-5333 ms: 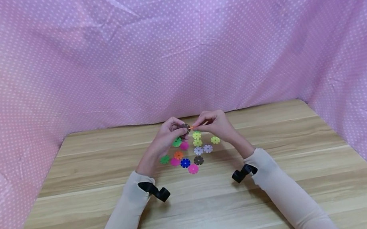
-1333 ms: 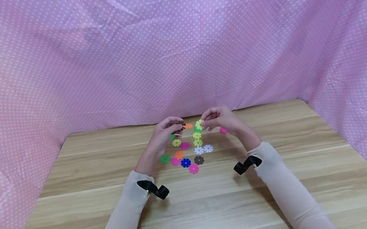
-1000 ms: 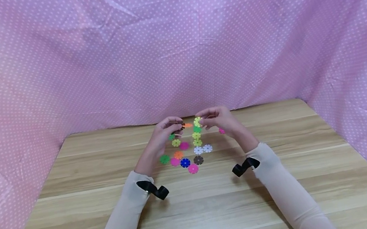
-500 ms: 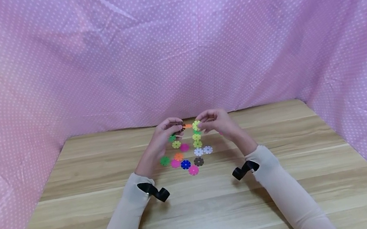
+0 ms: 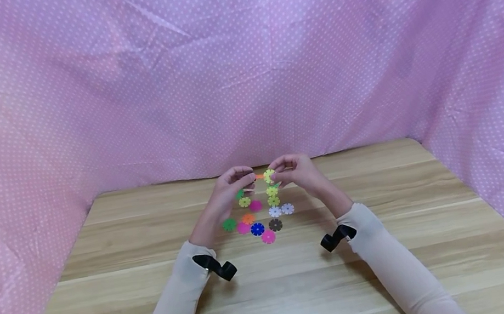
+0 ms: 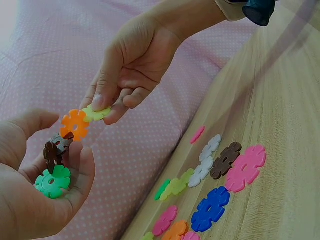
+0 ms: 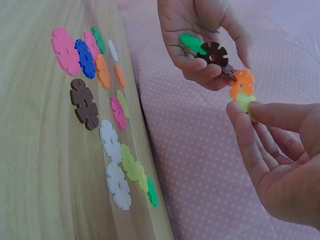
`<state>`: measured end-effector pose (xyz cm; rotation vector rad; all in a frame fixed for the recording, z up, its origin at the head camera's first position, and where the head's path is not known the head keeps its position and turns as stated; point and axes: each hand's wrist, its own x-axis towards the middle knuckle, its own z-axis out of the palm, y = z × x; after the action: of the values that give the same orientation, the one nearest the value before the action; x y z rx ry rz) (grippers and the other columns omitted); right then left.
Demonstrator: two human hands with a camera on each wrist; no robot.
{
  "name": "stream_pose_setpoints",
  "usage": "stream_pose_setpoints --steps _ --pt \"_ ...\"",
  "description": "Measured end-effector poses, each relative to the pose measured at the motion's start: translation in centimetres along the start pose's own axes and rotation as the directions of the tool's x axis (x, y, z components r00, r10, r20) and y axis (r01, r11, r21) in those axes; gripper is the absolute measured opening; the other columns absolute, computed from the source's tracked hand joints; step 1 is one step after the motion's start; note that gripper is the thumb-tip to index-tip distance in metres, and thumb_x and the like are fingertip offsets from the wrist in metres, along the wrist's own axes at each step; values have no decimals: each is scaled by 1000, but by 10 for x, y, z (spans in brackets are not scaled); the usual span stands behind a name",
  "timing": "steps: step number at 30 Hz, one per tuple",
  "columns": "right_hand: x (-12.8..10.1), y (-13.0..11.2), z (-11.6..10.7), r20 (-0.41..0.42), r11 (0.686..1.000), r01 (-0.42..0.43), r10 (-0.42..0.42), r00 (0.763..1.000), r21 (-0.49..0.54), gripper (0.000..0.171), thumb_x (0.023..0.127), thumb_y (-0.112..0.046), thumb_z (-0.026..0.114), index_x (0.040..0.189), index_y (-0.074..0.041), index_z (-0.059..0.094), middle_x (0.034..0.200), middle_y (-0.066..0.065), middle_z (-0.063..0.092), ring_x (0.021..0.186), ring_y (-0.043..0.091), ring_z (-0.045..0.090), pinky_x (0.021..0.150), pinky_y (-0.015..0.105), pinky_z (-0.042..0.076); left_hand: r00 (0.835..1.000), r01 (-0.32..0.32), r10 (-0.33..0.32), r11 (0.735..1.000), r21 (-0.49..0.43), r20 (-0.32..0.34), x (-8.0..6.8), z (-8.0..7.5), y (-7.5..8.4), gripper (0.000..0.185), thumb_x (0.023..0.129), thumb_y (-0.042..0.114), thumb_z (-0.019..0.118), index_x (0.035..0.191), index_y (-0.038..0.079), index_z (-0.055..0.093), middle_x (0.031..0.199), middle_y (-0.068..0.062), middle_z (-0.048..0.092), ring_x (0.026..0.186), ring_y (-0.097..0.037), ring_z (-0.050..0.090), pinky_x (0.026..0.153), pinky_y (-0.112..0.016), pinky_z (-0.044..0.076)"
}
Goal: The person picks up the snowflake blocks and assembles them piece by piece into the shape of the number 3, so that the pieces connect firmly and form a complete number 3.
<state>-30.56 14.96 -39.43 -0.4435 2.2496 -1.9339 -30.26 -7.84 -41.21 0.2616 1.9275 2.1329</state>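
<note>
My left hand [image 5: 232, 187] holds a short chain of snowflake discs above the table's far part. In the left wrist view a green disc [image 6: 53, 182], dark brown discs [image 6: 52, 156] and an orange disc [image 6: 75, 125] are joined in it. The green and brown ones lie against the curled fingers; the thumb stands apart from them. My right hand [image 5: 304, 175] pinches a yellow-green disc [image 7: 245, 103] between thumb and index finger. This disc's edge meets the orange disc; how deep the slots sit in each other I cannot tell.
Loose snowflake discs lie on the wooden table [image 5: 284, 290] below the hands: a blue one [image 5: 257, 229], a pink one [image 5: 268, 237], a brown one [image 5: 275, 224], white ones [image 5: 287, 209] and several others. A pink dotted cloth [image 5: 237, 70] hangs behind the table.
Earlier the right hand was at the orange disc beside the brown one. It then picked up a yellow-green disc and has moved left, bringing it to the orange disc. The left hand stays nearly still.
</note>
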Motion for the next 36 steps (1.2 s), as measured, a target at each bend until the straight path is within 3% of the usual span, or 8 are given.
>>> stream_pose_setpoints --steps 5,11,16,23,30,36 --pt "0 1 0 -1 1000 11 -11 1000 5 25 92 3 70 115 11 65 87 -1 72 77 12 73 86 58 59 1000 -6 5 1000 19 18 0 0 -1 34 98 12 67 129 3 58 116 -3 63 99 -14 66 96 -39 59" --pt "0 2 0 -3 1000 4 -4 1000 7 23 92 1 70 113 9 66 86 -1 71 77 12 71 88 59 58 1000 -7 7 1000 14 31 1 0 -1 36 100 11 65 132 -3 57 112 -3 66 99 -14 69 107 -55 51" --pt "-2 1 1 1 1000 3 -3 1000 7 23 92 1 71 113 9 66 85 -1 72 76 12 71 89 62 57 999 4 -4 1000 1 33 1 -1 -2 37 100 11 65 132 -4 57 110 -3 67 98 -14 69 108 -56 49" --pt "-2 0 -1 2 1000 23 -23 1000 -9 25 91 1 72 113 10 66 86 -1 73 75 12 71 81 50 62 1000 -13 13 1000 9 16 1 1 -3 36 98 10 68 130 -3 59 110 -3 70 99 -13 69 108 -55 50" --pt "-1 2 0 1 1000 17 -17 1000 -9 25 91 0 73 113 9 67 86 0 73 76 16 72 84 57 60 1000 -9 9 1000 11 -2 -1 1 -2 40 95 14 72 129 -3 61 110 -4 70 100 -15 68 111 -59 46" --pt "-1 2 0 8 999 50 -50 999 21 25 91 2 72 112 12 66 87 2 74 74 12 71 73 37 64 1000 -11 11 1000 25 -6 0 1 -1 44 93 17 75 130 -4 61 110 -2 70 100 -15 68 109 -56 48"
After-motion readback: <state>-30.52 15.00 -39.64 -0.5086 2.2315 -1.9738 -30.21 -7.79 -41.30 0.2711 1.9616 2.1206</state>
